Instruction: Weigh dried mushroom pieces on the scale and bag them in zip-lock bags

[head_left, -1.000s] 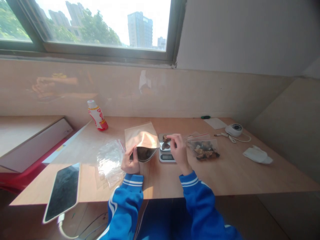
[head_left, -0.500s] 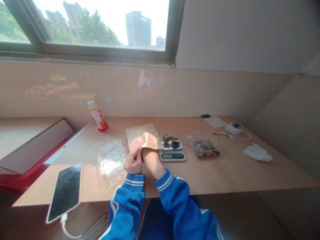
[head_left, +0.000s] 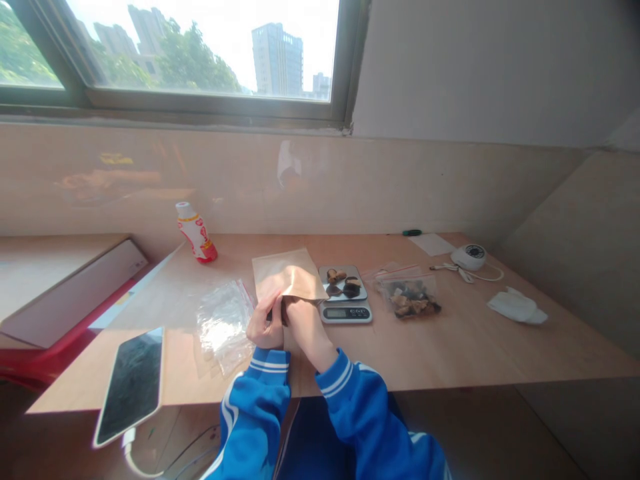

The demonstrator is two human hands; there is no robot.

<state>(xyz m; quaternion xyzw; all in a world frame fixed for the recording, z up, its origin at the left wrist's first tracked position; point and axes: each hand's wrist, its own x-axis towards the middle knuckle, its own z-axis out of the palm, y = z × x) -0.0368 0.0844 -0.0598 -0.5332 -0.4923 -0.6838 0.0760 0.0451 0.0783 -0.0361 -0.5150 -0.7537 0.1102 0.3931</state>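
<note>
A flat brown paper bag lies on the table with its mouth towards me. My left hand is closed on the near edge of the bag, thumb and fingers pinching it. My right hand reaches into the mouth, and its fingers are hidden inside the bag. Right beside the bag stands a small digital scale with several dark and brown dried pieces on its pan. Left of my hands lie clear zip bags. A zip bag of dried pieces rests right of the scale.
A red and white bottle stands at the back left. A phone on a cable overhangs the table's front edge. To the right are a white round camera-like device, a crumpled white tissue, a paper sheet and a green-handled tool.
My right hand has drawn slightly back out of the bag's mouth, its forearm shifting right and towards me. My left hand keeps its grip on the bag.
</note>
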